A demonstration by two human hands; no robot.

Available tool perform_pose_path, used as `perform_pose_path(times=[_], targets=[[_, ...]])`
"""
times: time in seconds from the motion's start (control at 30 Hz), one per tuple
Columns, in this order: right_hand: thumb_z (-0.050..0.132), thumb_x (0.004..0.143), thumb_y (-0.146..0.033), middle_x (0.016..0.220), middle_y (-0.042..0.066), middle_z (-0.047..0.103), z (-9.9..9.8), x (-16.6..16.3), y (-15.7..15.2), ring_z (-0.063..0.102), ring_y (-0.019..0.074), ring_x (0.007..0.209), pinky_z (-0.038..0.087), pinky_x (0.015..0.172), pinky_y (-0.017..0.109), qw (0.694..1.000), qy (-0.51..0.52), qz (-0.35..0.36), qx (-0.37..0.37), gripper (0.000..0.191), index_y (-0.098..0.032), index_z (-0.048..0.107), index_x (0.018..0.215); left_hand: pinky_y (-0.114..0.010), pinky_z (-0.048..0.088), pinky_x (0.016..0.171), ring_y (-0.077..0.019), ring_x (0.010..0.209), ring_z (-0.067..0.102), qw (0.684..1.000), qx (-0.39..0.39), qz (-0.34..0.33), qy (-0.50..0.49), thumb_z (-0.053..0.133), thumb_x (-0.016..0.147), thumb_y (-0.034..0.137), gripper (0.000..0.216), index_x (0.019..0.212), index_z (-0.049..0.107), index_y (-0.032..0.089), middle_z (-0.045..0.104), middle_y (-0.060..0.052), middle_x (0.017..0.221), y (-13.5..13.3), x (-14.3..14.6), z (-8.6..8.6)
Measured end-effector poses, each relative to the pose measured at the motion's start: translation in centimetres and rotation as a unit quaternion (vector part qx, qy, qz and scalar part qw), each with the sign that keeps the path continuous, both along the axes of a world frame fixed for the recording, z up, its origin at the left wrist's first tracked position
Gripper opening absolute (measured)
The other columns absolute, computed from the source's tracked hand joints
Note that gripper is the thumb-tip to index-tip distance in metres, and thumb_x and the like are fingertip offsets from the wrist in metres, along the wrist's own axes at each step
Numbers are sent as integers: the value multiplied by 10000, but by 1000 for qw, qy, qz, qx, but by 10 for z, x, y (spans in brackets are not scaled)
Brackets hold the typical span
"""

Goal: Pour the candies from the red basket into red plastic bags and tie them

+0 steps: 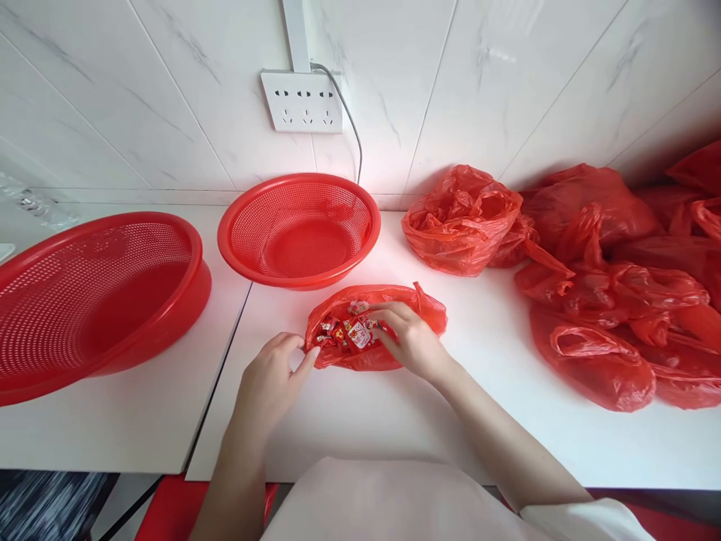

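Note:
An opened red plastic bag (431,309) lies on the white table in front of me, its mouth spread upward. Inside it are several small wrapped candies (359,335) in red, white and yellow wrappers. My left hand (271,379) pinches the bag's left rim between thumb and fingers. Over the right part of the opening reaches my right hand (414,342), thumb and fingers apart and curved around the candies. Its fingertips are at the candies, and I see nothing held between them.
Behind the bag stands a round red plastic basket (298,279); a larger red basket (194,289) is at the left. Several red plastic bags (597,361), some knotted, pile up at the right, with a crumpled one (462,218) near the wall. A socket panel (304,101) has a cable hanging down.

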State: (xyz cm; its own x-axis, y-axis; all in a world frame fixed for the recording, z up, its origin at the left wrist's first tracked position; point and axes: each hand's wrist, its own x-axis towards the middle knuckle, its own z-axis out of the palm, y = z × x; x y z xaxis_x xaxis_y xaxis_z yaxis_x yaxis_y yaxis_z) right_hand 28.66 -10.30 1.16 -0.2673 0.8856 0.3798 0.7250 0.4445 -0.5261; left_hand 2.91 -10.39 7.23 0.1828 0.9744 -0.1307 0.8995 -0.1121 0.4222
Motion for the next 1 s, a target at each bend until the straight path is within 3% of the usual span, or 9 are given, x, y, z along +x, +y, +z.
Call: perform_pose_path(times=[0.07,0.17,0.23,0.33,0.4,0.47,0.6,0.7,1.0], targets=[[568,908,-194,1433,108,527,-5,-12,2,472,285,1339,400,1101,540,997,-29,56,-42,465,-232,498,1367,-302,458,663,-201,863,644,1000,17,-6,18,475,917,469,276,784,539,235,665,-5,1042,0,3,-2],[665,827,-182,1387,159,550,-13,-20,7,474,334,1321,300,1129,635,995,-71,41,-64,636,-186,442,1423,-314,471,656,-229,936,646,999,14,-19,30,467,925,444,250,800,531,236,662,-19,1022,-2,6,-5],[656,819,-154,1204,133,641,-12,-19,9,576,305,1171,332,1112,603,996,-74,14,-53,537,-199,531,1339,-324,491,661,-244,978,646,999,33,-12,16,480,922,435,209,955,562,245,652,-42,1103,-2,6,-7],[625,838,-155,928,73,661,3,-10,13,625,247,905,482,945,482,999,-22,-23,-38,224,-214,661,1051,-348,525,741,-271,1101,615,991,132,15,-28,536,902,431,419,1270,494,235,543,-105,1358,-1,6,-5],[669,836,-251,852,47,651,20,-4,13,613,220,795,521,792,403,994,70,-37,-69,89,-216,648,914,-357,515,862,-272,1176,581,977,202,7,-61,559,900,418,464,1319,490,233,519,-104,1402,1,10,3],[721,806,-370,832,26,657,40,-2,13,612,198,739,523,708,356,971,199,-22,-134,193,-221,621,875,-348,489,925,-253,1154,595,969,230,-26,-87,583,895,407,392,1251,563,243,610,-73,1297,3,17,15],[722,804,-468,844,10,671,67,-8,7,637,172,741,529,684,304,863,437,75,-243,288,-218,606,889,-296,511,714,-195,783,665,966,156,-86,-187,662,839,438,232,930,671,225,716,-19,864,3,44,27],[628,876,-508,820,5,669,70,-14,3,638,164,733,526,686,292,816,501,83,-275,289,-221,601,876,-256,480,547,-155,593,614,940,75,-55,-329,668,838,412,224,752,652,207,665,4,653,1,64,19],[559,897,-569,693,-9,600,54,-14,6,558,143,626,479,612,280,850,452,33,-270,390,-211,575,744,-295,540,617,-196,645,652,872,-91,-25,-481,698,813,411,304,618,671,180,674,-17,629,8,77,-8]])
